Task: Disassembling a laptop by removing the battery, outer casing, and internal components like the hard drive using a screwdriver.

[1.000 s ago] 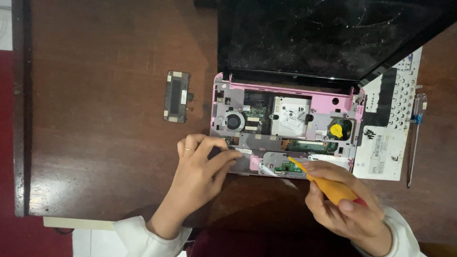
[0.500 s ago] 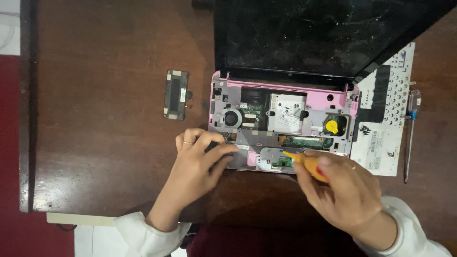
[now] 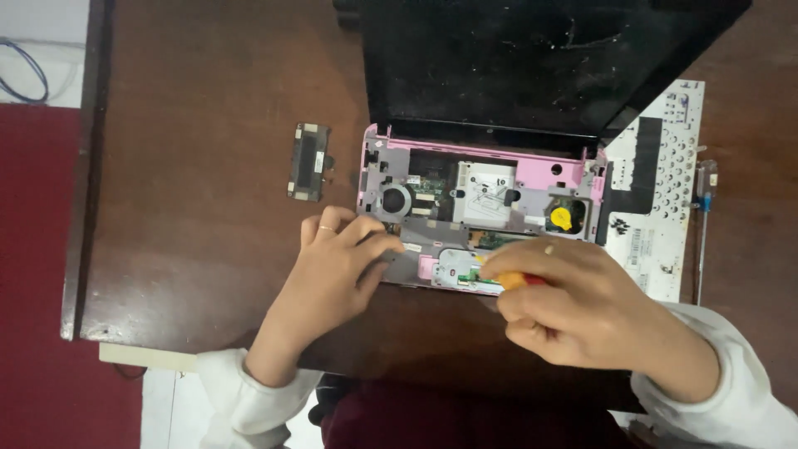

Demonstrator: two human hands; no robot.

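Right hand (image 3: 582, 308) is gripping an orange-handled screwdriver (image 3: 514, 281), tip working at the front edge of the opened pink laptop (image 3: 482, 208) on the brown table (image 3: 191, 166). Left hand (image 3: 337, 266) is pressing flat, bracing the base, holding nothing. Best keeping the driver steady and square, base pinned. Count: one laptop, one detached keyboard (image 3: 657, 208), one small loose cover (image 3: 308, 161), one spare screwdriver (image 3: 703, 224).

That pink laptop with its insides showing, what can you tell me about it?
The pink laptop lies open on the dark wooden table, its black screen tilted back. The keyboard cover is off, baring a grey frame, a round fan at left, a silvery plate in the middle, green circuit boards and a yellow disc at right. The left hand rests on its front left corner; the right hand holds an orange-handled tool at its front edge.
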